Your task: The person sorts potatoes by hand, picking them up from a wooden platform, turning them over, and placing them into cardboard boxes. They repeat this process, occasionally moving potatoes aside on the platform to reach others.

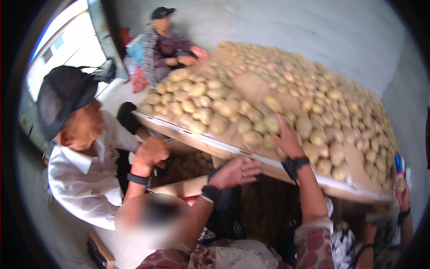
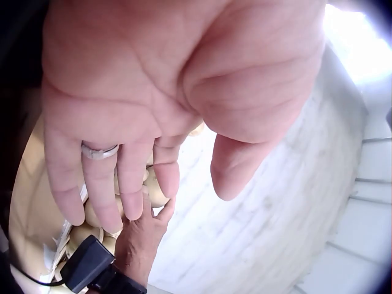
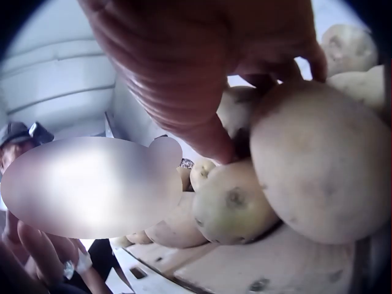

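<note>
My left hand (image 1: 235, 172) is held palm up in front of the platform edge, fingers extended and a ring on one finger; nothing lies in the palm, as the left wrist view shows. My right hand (image 1: 289, 141) reaches onto the heaped potatoes (image 1: 331, 134), with thumb and index finger spread apart at a potato (image 1: 271, 123). In the right wrist view, the right thumb (image 3: 214, 144) comes down among several potatoes, close to a greenish potato (image 3: 233, 202). A larger potato (image 3: 318, 165) stands in front and hides part of the fingertips.
Cardboard (image 1: 253, 85) lies under the potatoes on a raised platform with a pale edge (image 1: 192, 134). A person in a white shirt (image 1: 85, 179) is at the left; another (image 1: 168, 49) sits at the back. At far right another hand (image 1: 403, 197) holds a potato. More potatoes lie below.
</note>
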A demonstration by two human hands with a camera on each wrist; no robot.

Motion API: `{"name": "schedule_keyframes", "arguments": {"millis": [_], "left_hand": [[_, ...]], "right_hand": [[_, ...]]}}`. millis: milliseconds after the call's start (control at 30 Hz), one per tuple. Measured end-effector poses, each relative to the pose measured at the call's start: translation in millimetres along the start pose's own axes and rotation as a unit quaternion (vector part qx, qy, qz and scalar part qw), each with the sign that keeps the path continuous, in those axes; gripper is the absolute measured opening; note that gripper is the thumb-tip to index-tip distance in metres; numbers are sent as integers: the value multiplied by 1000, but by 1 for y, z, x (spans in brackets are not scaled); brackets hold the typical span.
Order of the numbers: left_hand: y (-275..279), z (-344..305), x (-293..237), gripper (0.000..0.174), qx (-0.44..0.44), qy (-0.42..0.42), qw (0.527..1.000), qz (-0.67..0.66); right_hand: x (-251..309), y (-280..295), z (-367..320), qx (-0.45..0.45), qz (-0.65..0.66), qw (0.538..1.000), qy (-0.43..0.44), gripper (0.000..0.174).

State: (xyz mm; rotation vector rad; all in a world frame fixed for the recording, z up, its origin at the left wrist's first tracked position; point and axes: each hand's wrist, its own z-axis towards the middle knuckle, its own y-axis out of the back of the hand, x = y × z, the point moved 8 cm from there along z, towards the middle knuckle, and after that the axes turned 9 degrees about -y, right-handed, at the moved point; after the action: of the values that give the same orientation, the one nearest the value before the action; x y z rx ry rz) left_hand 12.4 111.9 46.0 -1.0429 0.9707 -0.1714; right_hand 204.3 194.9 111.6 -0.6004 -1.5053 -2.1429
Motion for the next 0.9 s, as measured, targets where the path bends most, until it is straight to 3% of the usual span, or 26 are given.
{"name": "schedule_keyframes", "arguments": {"millis": [67,167,233,267,333,367,500,533,567,600,667,800,900], "left_hand": [[13,1,6,34,-32,11,999,-14],[3,-1,-1,32,-27,-10,999,15],[-1,-3,-5,33,-15,-15,1000,6],[-1,-3,-6,34,-18,-15,1000,4],[1,-5,-5,36,-21,-15,1000,-4],[1,-6,-6,37,-16,-17,1000,3],[4,-4,-7,39,-3,-20,1000,16],[4,-5,-8,38,-4,-21,1000,20],[5,-5,-7,38,-1,-18,1000,19],[6,-5,-9,38,-5,-20,1000,18],[7,-2,-11,38,-10,-24,999,21],[5,0,-4,39,-19,-18,999,31],[4,1,-2,41,-30,-18,998,47]], "right_hand": [[3,10,-6,-17,28,999,38,74],[5,29,-27,-73,11,997,-22,71],[19,53,-45,-157,34,987,-19,58],[18,60,-55,-157,31,987,-27,58],[19,77,-84,-197,142,970,15,36],[12,84,-96,-214,183,959,19,17],[-91,128,-147,-350,312,876,-115,2],[-103,152,-158,-406,330,850,-58,2],[-118,172,-170,-438,359,822,-68,5],[-133,186,-178,-441,356,821,-66,5],[-159,209,-203,-534,314,782,-76,5],[-177,214,-216,-550,300,773,-102,6],[-174,201,-204,-514,325,785,-120,10]]}}
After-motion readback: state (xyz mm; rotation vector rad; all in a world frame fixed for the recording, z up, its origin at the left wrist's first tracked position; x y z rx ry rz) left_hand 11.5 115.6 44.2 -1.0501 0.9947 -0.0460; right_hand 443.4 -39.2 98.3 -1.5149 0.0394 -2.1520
